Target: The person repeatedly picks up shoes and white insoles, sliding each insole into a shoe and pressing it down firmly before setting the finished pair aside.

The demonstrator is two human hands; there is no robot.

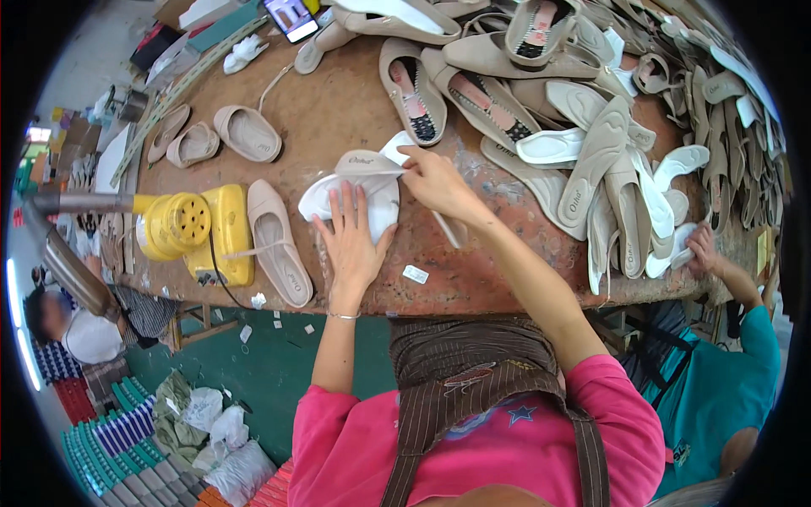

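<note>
My right hand [441,184] pinches the edge of a beige insole [363,163] whose heel end faces up. White padding [380,203] lies beneath it on the table, partly covered by my hands. My left hand [353,241] rests flat on this padding with its fingers spread. Another white piece [394,148] shows just beyond my right hand. Under my right wrist the end of a beige strip [450,229] sticks out. To the left of my left hand lies a single beige flat shoe [281,245] with a strap.
A yellow machine [224,232] stands on the left of the table [338,110]. Several small beige shoes [247,133] sit behind it. Shoes and insoles [583,198] are heaped at the right. A co-worker's hand [701,249] touches that heap. A phone [292,19] lies at the far edge.
</note>
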